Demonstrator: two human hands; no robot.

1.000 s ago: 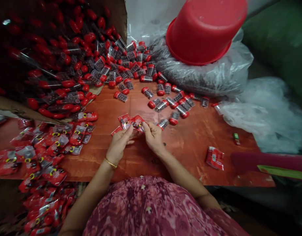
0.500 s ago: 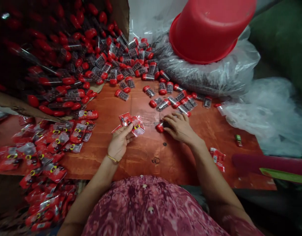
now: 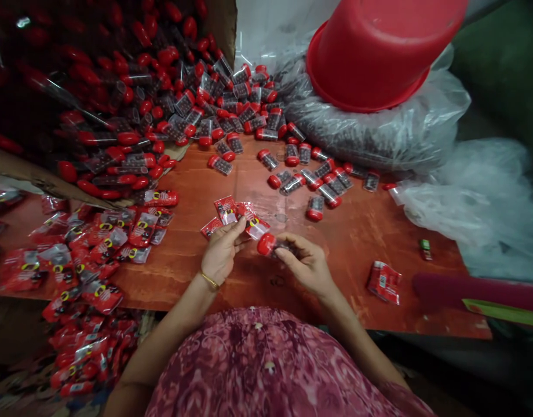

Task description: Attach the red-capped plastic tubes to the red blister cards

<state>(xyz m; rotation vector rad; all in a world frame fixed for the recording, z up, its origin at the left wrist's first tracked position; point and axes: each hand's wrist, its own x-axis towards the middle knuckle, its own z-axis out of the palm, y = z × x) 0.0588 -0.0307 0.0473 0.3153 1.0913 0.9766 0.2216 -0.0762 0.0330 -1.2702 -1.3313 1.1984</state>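
My left hand [image 3: 221, 255] pinches a few red printed sachets [image 3: 238, 215] fanned out above the red-brown table [image 3: 345, 243]. My right hand [image 3: 305, 263] grips a small clear vial with a red cap [image 3: 269, 244], its cap pointing left toward the open end of one sachet. The vial's body is mostly hidden by my fingers. More loose red-capped vials [image 3: 312, 182] lie scattered just beyond my hands.
A cardboard box [image 3: 14, 168] at the left spills many red-capped vials [image 3: 131, 116]. Filled red sachets [image 3: 88, 249] pile at the left edge. An upturned red bucket [image 3: 375, 52] rests on a clear plastic bag [image 3: 379, 133]. A sachet stack [image 3: 383, 281] lies at right.
My right hand let go of the sachets, reached right to the loose vials, picked one up and brought it back beside the sachets in my left hand.
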